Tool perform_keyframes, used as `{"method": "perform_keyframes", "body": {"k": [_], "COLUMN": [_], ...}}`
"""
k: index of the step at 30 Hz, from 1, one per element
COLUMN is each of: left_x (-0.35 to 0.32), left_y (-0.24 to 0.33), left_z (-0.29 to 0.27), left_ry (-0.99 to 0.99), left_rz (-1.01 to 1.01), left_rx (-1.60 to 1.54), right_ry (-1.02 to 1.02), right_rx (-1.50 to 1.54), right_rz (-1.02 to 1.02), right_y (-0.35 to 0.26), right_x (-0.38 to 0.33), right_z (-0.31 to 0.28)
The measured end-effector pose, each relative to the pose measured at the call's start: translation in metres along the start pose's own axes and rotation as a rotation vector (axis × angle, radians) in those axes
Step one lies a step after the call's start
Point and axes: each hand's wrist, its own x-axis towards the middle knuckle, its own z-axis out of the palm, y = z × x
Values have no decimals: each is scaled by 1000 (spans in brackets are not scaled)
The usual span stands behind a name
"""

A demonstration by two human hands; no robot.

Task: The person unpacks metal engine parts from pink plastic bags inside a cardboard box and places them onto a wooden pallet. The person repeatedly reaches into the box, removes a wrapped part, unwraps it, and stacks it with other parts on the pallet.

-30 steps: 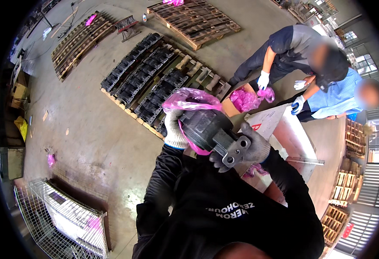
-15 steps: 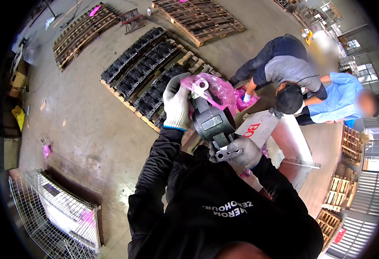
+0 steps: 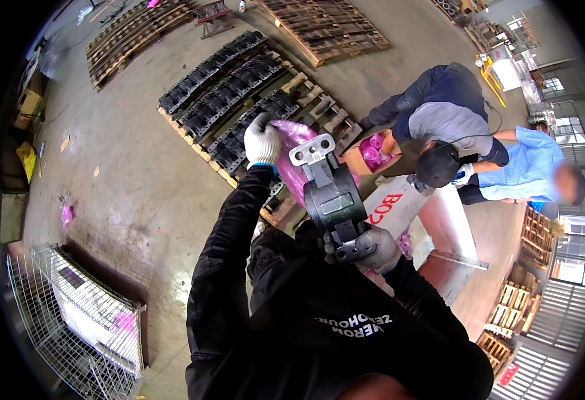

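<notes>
A dark cast metal part with a ring-shaped body and a bright, machined flange with holes at its far end is held up before my chest. My right hand, in a greyish glove, is closed around its near end. My left hand, in a white knit glove, grips a pink plastic bag at its upper edge. The bag hangs along the left side of the casting and passes partly behind it. The casting's far flange is uncovered.
Beyond my hands, a pallet carries rows of similar black castings. A bent-over person works by a cardboard box of pink plastic; another stands in blue. A large white bin stands right, a wire cage lower left.
The pink bag has come off the casting's far flange and moved left with my left hand. The casting has turned slightly more upright. The bent-over person's hands have shifted.
</notes>
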Motion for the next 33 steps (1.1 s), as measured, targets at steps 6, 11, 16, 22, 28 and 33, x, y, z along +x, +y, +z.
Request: {"method": "perform_keyframes", "body": {"k": [6, 11, 16, 22, 28, 33], "left_x": [-16, -47, -77, -61, -26, -13], "left_y": [-57, -38, -46, -39, 13, -4], "left_z": [-46, -68, -79, -69, 8, 63], "left_ry": [183, 359, -140, -208, -1, -215], "left_rz": [-395, -482, -680, -851, -773, -541], "left_rx": [-243, -657, -388, -732, -711, -50], "right_ry": [-41, -58, -108, 45, 29, 4], "right_rx": [30, 172, 402, 480, 650, 810], "right_rz": [-64, -73, -122, -95, 13, 89], "right_y": [1, -2, -3, -37, -93, -148], "right_x": [4, 14, 21, 24, 30, 40], "right_z": [14, 11, -10, -46, -106, -162]}}
